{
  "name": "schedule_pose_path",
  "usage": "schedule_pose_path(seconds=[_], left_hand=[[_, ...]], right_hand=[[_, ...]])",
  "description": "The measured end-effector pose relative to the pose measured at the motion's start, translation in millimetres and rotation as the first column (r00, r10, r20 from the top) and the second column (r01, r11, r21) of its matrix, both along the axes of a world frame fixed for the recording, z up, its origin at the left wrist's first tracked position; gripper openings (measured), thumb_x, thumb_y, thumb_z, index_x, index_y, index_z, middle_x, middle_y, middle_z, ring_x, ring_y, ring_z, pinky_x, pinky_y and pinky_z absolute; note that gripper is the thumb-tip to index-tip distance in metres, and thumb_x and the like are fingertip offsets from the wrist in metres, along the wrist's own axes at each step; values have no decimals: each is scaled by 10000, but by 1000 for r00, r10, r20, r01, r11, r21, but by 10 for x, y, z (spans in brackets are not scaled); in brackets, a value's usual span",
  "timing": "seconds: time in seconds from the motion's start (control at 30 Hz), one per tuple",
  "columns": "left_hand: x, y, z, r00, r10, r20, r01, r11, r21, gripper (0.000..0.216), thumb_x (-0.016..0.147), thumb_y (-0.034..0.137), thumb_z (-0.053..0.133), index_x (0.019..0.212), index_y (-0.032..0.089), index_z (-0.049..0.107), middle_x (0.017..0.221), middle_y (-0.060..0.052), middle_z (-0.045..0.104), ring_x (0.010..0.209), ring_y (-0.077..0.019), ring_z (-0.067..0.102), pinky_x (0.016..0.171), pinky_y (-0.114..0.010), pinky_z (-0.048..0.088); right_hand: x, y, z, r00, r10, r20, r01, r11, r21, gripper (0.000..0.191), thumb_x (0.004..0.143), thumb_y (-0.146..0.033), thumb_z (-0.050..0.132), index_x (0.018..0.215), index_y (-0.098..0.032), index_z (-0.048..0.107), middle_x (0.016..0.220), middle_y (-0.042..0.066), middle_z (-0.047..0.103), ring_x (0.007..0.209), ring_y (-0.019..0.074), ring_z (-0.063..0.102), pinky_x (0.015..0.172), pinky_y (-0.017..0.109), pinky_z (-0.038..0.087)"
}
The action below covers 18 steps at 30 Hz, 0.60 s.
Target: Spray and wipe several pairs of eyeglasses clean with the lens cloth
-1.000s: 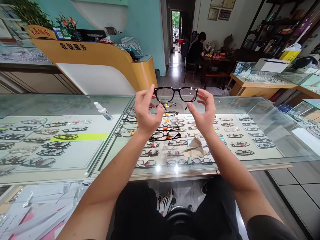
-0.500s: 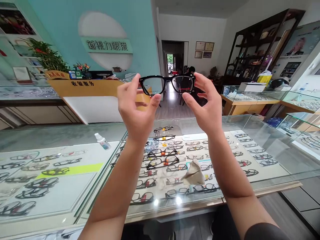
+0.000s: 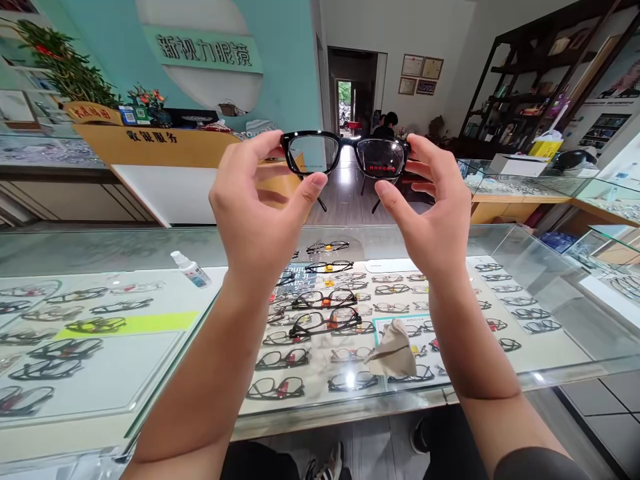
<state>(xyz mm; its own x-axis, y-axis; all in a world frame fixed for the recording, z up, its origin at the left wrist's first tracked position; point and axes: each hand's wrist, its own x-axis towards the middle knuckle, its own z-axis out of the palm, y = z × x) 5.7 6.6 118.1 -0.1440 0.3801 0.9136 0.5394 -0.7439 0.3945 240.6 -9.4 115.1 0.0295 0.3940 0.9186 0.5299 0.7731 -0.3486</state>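
Note:
Black-framed eyeglasses (image 3: 349, 141) are held up in front of me, above the glass display case (image 3: 280, 417). My left hand (image 3: 260, 193) grips their left end, thumb below the lens and fingers at the top corner. My right hand (image 3: 430, 193) pinches the right end the same way. Red lettering shows on the right lens, and small print on the left one. The temple tips point down and away behind the lenses. Beneath my hands, a beige cloth (image 3: 394, 350) lies crumpled on the glass. Several spectacle frames (image 3: 325, 323) are laid out in rows there.
A white spray bottle (image 3: 191, 269) stands on the case at left. Beyond are a wooden counter (image 3: 170, 150), a potted plant (image 3: 65, 67), a dark shelf (image 3: 530, 73) and further glass cases (image 3: 520, 183). A person (image 3: 387, 125) sits near the doorway.
Both hands and the eyeglasses appear larger and nearer, the hands slightly farther apart in view. The temples now show below the lenses. The view has tilted down a little.

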Motion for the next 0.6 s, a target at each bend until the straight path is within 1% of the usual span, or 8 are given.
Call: schedule_pose_path(seconds=[0.13,0.2,0.3,0.43,0.53,0.6], left_hand=[[4,3,1,999,-37,5,37,999,15,685,863,656,876,1393,261,696,1374,-110,710,1148,-305,780,642,-316,624],[8,18,-6,998,-55,1,55,998,10,701,846,662,885,1398,280,681,1383,-105,696,1183,-319,766,664,-336,640],[27,21,-27,999,-53,-1,53,998,24,683,837,669,881,1401,352,659,1408,-82,672,1223,-331,747,701,-382,660],[92,-49,-60,999,38,9,-38,996,83,673,853,689,850,1423,415,619,1488,-65,622,1275,-332,710,722,-410,670],[156,-116,-72,994,108,8,-108,987,119,715,845,680,863,1444,400,593,1505,-74,612,1320,-333,674,753,-406,675],[191,-140,-77,990,142,1,-141,983,118,719,858,676,857,1452,381,580,1492,-84,614,1346,-339,654,761,-400,674]], right_hand=[[-53,-20,-10,999,-32,-1,32,999,18,556,1014,-570,701,1523,-390,569,1504,81,640,1403,361,649,1126,629,611],[-53,-14,-10,999,-41,9,41,998,41,552,1020,-560,694,1530,-395,560,1515,82,638,1403,360,649,1117,628,619],[-34,11,-7,999,-46,19,45,997,63,555,1021,-560,690,1538,-412,554,1531,71,639,1415,349,643,1106,602,634],[-16,63,-14,1000,-28,5,28,999,36,565,1012,-560,704,1540,-419,562,1550,62,636,1431,356,634,1118,609,627],[-8,105,-35,1000,-6,3,6,1000,19,590,1002,-559,721,1550,-408,560,1554,68,640,1419,367,641,1135,625,609],[-1,123,-49,1000,-5,4,5,1000,14,609,996,-561,730,1556,-405,552,1555,67,642,1411,370,645,1127,633,610]])
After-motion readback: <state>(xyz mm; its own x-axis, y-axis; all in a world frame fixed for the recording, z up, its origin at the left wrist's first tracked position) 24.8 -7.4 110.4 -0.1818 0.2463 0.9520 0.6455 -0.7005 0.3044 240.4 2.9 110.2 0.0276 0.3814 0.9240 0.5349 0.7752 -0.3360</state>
